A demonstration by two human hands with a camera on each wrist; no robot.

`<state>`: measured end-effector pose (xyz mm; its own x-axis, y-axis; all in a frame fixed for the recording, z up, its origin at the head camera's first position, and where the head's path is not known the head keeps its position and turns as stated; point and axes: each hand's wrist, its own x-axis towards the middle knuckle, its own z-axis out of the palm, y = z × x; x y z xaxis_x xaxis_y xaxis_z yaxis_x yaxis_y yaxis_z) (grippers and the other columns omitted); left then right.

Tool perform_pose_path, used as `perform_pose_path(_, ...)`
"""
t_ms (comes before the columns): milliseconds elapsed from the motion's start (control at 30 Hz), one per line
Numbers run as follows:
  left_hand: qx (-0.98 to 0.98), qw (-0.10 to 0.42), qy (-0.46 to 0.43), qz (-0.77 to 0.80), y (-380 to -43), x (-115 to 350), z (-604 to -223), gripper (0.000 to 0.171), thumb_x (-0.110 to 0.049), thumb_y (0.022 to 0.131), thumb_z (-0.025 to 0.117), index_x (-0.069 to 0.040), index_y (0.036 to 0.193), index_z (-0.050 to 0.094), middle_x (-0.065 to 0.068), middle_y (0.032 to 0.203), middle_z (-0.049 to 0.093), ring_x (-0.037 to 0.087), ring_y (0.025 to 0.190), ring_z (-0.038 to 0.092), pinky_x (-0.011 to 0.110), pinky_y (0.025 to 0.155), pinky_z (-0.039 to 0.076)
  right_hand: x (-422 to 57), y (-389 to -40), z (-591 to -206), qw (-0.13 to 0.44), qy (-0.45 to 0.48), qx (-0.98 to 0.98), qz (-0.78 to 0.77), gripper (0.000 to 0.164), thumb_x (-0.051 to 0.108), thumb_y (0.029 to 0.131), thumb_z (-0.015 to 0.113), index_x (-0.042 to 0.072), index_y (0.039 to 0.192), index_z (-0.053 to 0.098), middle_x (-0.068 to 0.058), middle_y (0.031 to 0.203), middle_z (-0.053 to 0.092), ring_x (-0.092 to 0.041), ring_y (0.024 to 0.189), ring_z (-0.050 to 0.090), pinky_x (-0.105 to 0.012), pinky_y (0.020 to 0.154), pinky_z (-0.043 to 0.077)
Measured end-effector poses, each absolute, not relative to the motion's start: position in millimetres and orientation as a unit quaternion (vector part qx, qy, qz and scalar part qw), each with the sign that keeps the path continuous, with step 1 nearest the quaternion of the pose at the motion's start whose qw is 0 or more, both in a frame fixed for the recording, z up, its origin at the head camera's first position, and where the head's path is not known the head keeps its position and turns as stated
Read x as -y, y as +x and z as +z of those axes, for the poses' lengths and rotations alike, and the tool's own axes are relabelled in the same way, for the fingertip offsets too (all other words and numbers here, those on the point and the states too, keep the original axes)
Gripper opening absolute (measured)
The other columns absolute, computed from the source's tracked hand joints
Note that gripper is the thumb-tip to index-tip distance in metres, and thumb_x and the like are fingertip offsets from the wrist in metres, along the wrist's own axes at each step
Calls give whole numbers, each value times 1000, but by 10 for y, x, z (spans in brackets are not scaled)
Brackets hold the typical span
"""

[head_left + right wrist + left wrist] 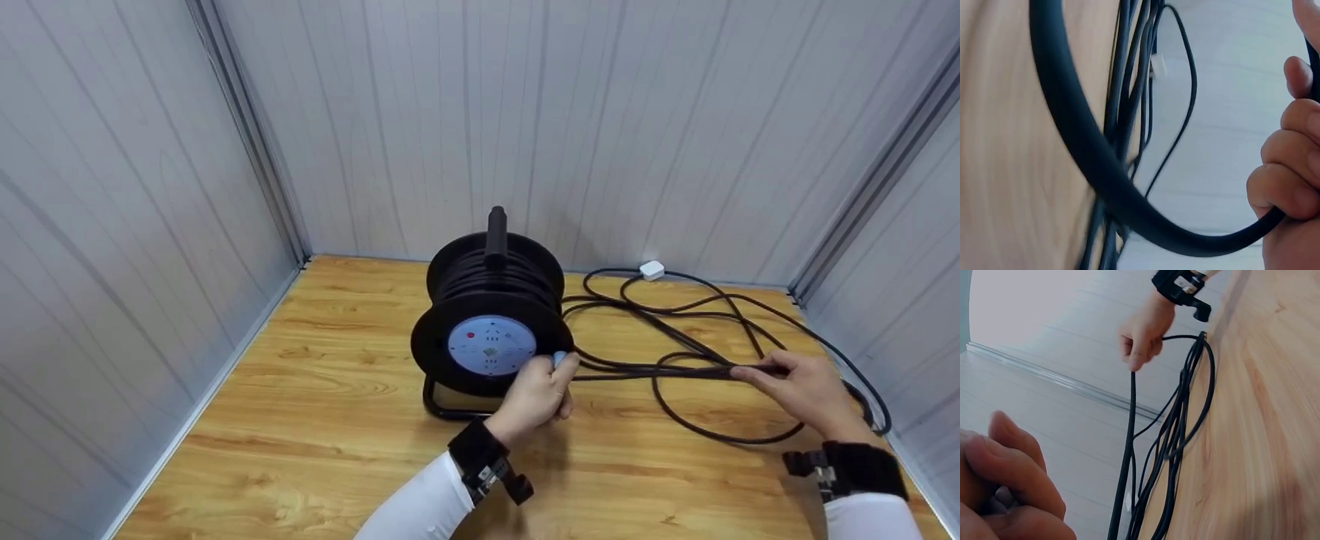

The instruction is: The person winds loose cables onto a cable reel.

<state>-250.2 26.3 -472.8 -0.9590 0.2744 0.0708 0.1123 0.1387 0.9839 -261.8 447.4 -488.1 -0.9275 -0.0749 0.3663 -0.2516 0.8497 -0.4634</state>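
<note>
A black cable reel (pixel 431 341) with a pale blue socket face (pixel 472 356) stands on its tube frame on the wooden table. My left hand (pixel 531 397) grips the light blue crank knob (pixel 559 357) at the face's lower right edge. In the left wrist view its curled fingers (pixel 1022 478) hide most of the knob. Off to the right, my right hand (pixel 808 391) holds the black cable (pixel 1130 422) between thumb and fingers. The right wrist view shows fingers (pixel 1280 188) wrapped round the cable, which bows out below them in a loop.
Loose loops of cable (pixel 705 431) spread over the table right of the reel. A white plug (pixel 652 270) lies near the back wall (pixel 420 135). Pale panel walls rise at the left, back and right. The reel's black carrying handle (pixel 496 236) sticks up on top.
</note>
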Motion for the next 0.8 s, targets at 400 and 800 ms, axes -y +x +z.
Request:
perform_pose_path(400,-752,58,135,643,-2492,-259,-4721,54,-46,106,51,-17,60,50,3,43,52,14,36,50,25,35,39,-5042,-2729,-4263,104,14,973,203,49,55,91,72,7,84,66,-4,68,53,-18,59,43,-29,53,31)
perform_pose_path(800,-760,58,138,633,-2505,-243,-4719,57,-49,106,50,-17,59,54,4,44,55,17,37,52,37,37,45,-5391,-2844,-4092,136,-8,979,153,58,55,96,66,11,65,43,-1,57,38,-20,52,36,-32,55,29)
